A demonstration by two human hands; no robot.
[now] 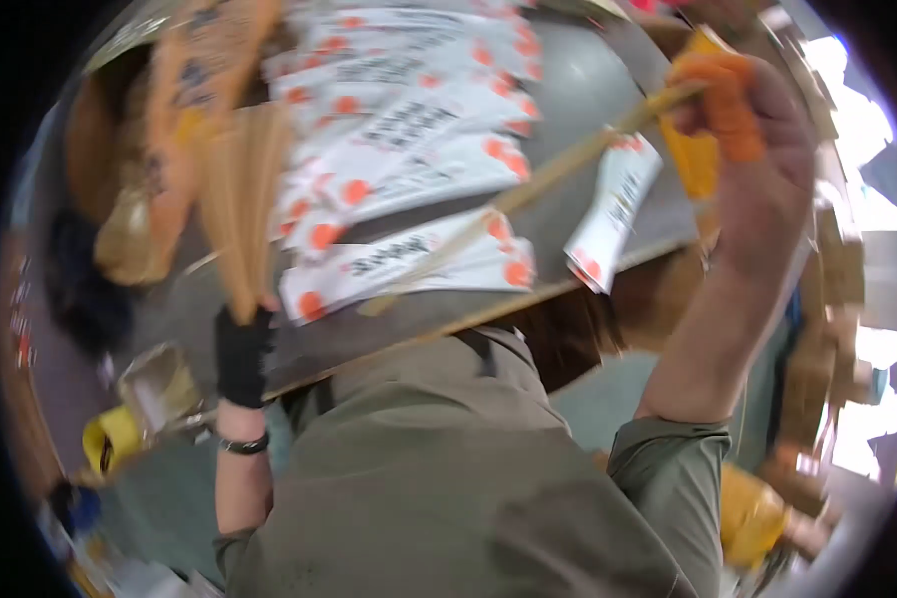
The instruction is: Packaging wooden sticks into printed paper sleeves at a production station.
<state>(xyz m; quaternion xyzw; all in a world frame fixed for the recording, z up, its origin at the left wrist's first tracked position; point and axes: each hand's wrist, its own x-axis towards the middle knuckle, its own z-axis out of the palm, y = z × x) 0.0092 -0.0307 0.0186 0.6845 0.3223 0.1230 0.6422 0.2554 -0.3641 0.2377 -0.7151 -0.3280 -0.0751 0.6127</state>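
Observation:
My left hand (244, 349), in a black glove, is closed at the lower end of a bundle of long light-brown sticks (241, 199) that fans upward. Out to the upper right, my right hand (743, 105) has orange coverings on its fingers. It grips one end of a long thin wooden-looking stick (548, 177), which slants down to the left across the table, blurred by motion. Beneath it lie several white paper sleeves (409, 261) with orange dots and dark print, overlapping in a stack. A separate white sleeve (616, 209) rests near the table's right side.
The grey table (573, 75) has its near edge just before my body. An orange printed bag (209, 60) and a clear plastic bag (135, 234) are at the left. A yellow tape roll (113, 439) sits lower left. Cardboard boxes (817, 349) stand at the right.

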